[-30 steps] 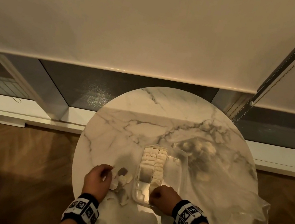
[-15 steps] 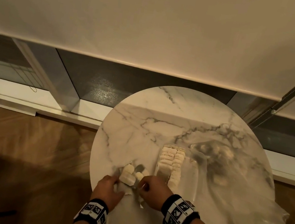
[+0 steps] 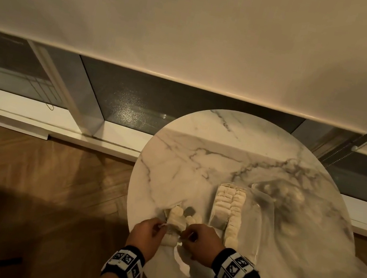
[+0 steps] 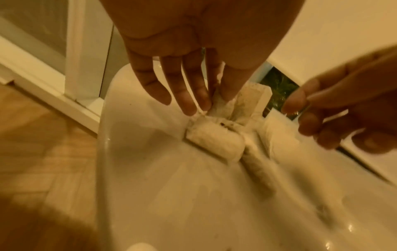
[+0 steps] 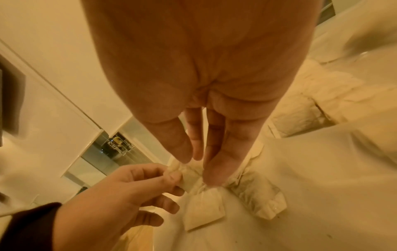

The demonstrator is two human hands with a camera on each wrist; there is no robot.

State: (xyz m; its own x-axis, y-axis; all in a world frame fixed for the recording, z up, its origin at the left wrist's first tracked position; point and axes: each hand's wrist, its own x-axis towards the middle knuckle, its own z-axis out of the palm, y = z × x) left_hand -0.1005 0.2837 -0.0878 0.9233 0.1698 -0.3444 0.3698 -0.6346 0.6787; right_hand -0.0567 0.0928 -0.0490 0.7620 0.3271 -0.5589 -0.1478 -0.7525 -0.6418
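At the near edge of the marble table (image 3: 198, 161), the left hand (image 3: 146, 237) and right hand (image 3: 200, 244) now meet, each pinching the tea bag (image 3: 174, 223). A second ago the right hand was at the clear tray (image 3: 258, 225), just beyond.
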